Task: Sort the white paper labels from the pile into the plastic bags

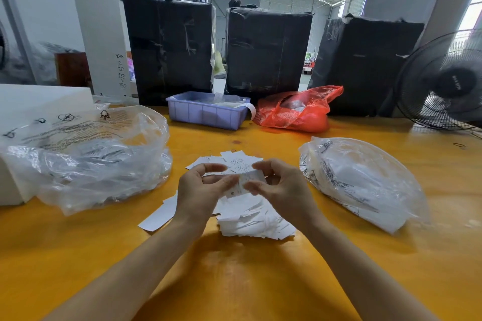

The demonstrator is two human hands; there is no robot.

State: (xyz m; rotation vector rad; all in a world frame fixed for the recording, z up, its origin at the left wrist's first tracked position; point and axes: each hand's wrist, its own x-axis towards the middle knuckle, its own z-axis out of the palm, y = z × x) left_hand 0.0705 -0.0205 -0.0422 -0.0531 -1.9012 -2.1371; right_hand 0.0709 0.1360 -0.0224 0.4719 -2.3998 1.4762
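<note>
Both hands — left hand (200, 187) and right hand (281, 186) — pinch one paper label (246, 182) just above the label pile (257, 221), its long axis spanning them — each plastic bag (86, 164) equally near.

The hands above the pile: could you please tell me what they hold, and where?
Both hands pinch one small printed white paper label by its opposite ends.

clear plastic bags (86, 164): 2 | black wrapped boxes (169, 47): 3 | red bag (294, 109): 1 | fan (443, 81): 1
</note>
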